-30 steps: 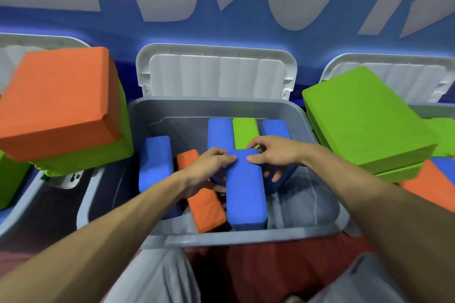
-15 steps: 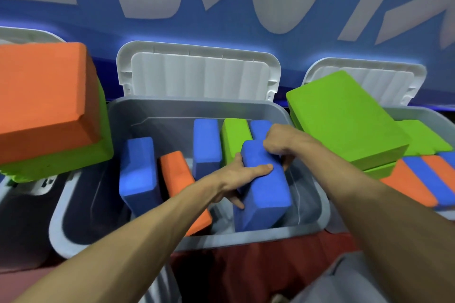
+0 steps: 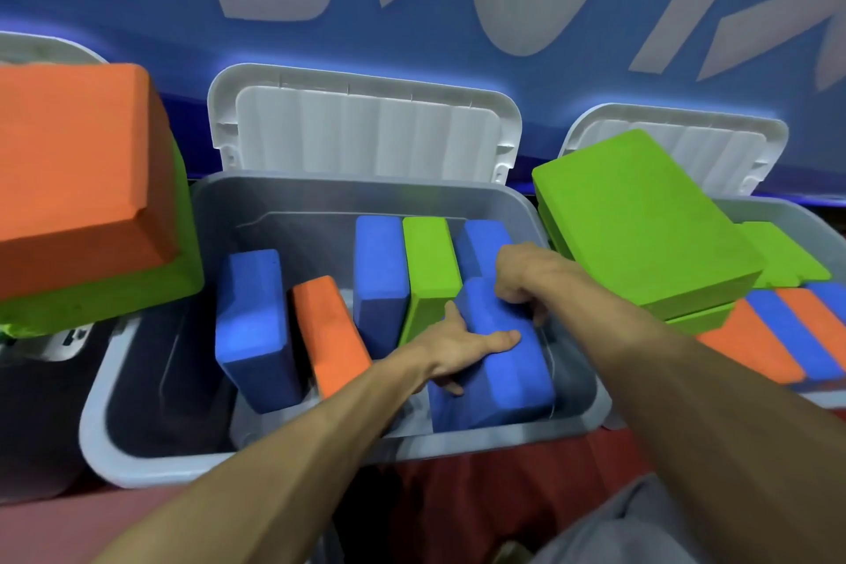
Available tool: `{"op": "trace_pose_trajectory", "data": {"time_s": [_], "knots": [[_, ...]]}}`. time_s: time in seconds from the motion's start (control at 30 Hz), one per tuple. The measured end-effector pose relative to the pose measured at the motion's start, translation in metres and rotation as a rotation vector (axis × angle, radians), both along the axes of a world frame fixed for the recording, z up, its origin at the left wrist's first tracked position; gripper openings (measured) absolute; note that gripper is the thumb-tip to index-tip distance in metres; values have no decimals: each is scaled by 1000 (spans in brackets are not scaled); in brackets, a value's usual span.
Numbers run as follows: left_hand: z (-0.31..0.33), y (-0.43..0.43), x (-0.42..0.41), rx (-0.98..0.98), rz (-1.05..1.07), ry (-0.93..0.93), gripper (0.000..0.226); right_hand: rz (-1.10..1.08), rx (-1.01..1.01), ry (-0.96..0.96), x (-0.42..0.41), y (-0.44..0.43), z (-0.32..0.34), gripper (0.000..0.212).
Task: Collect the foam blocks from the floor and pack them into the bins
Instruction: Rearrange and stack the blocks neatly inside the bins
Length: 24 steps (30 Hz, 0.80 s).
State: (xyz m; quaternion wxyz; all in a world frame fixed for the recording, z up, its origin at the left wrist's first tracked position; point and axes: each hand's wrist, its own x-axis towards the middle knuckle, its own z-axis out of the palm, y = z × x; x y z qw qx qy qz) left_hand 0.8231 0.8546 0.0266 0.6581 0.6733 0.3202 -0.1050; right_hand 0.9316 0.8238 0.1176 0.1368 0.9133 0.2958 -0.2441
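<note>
**Blue Block Goes Into the Middle Bin**

Both hands seat a blue foam block (image 3: 496, 362) at the right end of the grey middle bin (image 3: 320, 456). The left hand (image 3: 462, 348) lies flat, fingers spread on its near side; the right hand (image 3: 522, 275) curls over its far end. Best pressed upright and snug against the green block (image 3: 430, 266) beyond. The foam looks matte, with rounded edges.
</note>
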Motion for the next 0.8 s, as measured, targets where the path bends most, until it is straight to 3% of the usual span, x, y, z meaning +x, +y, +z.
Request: {"op": "trace_pose_trajectory", "data": {"time_s": [0.17, 0.33, 0.43, 0.53, 0.67, 0.8], "knots": [[-3, -6, 6, 35, 0, -41, 73, -37, -77, 67, 16, -13, 1, 29], [1, 8, -7, 35, -113, -10, 73, 59, 3, 12, 5, -4, -2, 23], [2, 17, -17, -15, -160, 24, 86, 71, 69, 5, 4, -1, -8, 31], [5, 20, -22, -11, -180, 45, 83, 140, 131, -61, 3, -2, -7, 38], [16, 21, -20, 105, -109, 73, 56, 171, 357, -133, 0, 3, 10, 36], [43, 33, -11, 314, 8, 61, 65, 125, 553, -223, -2, 4, 36, 36]]}}
